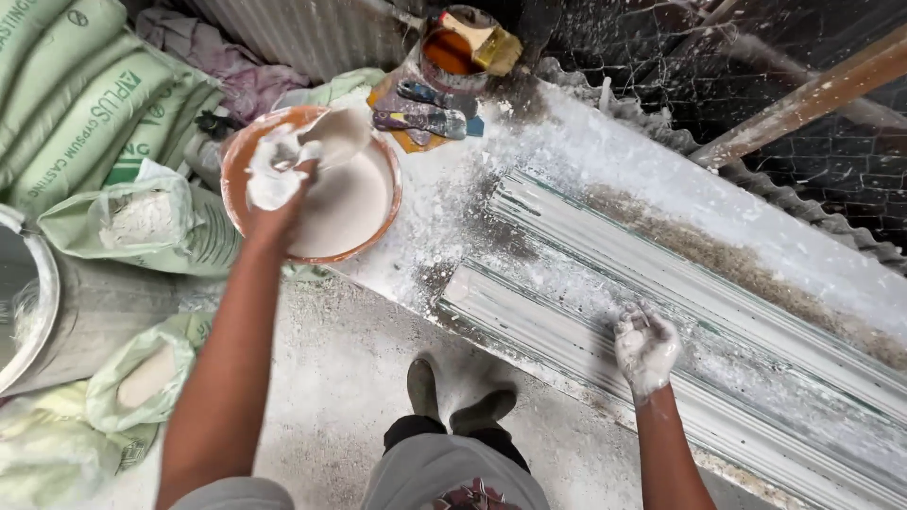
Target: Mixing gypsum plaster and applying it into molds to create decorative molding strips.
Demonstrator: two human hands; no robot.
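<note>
I see the left hand (276,184), coated in white plaster, closed around a scoop (335,137) over the orange bowl (230,161) of wet plaster, at the near end of the bench (605,151). The right hand (646,348) rests loosely open on the long ribbed mould (756,321). The bench is dusted white; green sacks (85,104) lie beside it, on a grey concrete floor (350,378).

A plaster-dusted bench (605,151) carries an orange basin (236,151) and ribbed moulds (661,283).
</note>
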